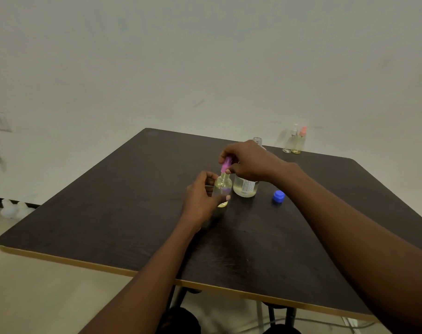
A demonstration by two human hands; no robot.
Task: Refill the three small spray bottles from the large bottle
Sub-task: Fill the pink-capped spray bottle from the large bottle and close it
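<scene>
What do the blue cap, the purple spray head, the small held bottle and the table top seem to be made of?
The blue cap: probably plastic, opaque, glossy. The purple spray head: likely plastic, opaque. The small bottle: clear plastic or glass, cannot tell; yellowish liquid shows through. The table top: likely laminated board, matt dark wood grain, pale edge strip.

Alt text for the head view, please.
The left hand grips a small spray bottle on a dark table while the right hand pinches its purple spray top. The open large bottle stands alongside, a blue cap near it; two other spray bottles stand at the far edge.
</scene>
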